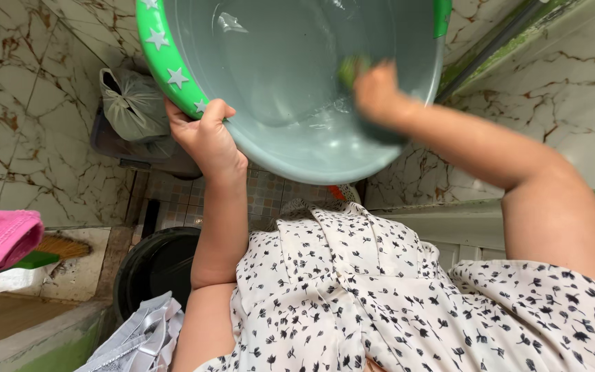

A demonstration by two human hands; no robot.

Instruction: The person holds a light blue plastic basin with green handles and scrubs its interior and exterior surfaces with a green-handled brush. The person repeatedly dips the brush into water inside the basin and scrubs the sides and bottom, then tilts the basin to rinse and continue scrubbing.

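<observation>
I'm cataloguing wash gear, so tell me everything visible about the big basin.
The basin is round, plastic-looking, pale grey-blue inside with a green rim bearing white stars. It is tilted towards the camera, wet and glossy. The left hand grips its rim; the right hand presses a green scrubber against its inner wall.

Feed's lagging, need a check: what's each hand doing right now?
Left hand: closed on the rim of the round grey plastic basin with green star-patterned edge.
Right hand: blurred, closed on a small green scrubber inside the basin.
</observation>
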